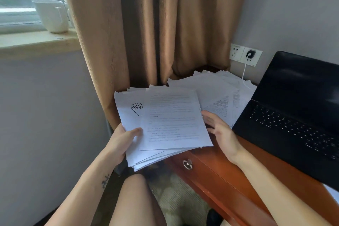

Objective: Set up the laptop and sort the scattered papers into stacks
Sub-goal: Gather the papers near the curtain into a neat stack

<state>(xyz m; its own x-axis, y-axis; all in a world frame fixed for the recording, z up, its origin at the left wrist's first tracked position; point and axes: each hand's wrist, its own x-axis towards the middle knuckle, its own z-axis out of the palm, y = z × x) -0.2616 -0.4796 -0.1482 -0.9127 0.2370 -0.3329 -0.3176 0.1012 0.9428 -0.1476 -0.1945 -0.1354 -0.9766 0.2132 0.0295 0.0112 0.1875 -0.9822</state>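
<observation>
Now my left hand (pixel 120 143) is gripping the sheaf (pixel 170 121) at its lower-left corner, mid-frame, with the thumb pressing on top and the other fingers hidden beneath. My right hand (pixel 221 132) is lying loose and uncurled at the sheaf's right edge, holding nothing. The sheets are light, floppy and slick, and they are fanning out, so I judge a hold along both side edges will suit them best. More papers (pixel 211 88) are lying on the desk (pixel 229 167) toward the upper right, beside the open laptop (pixel 293 115).
</observation>
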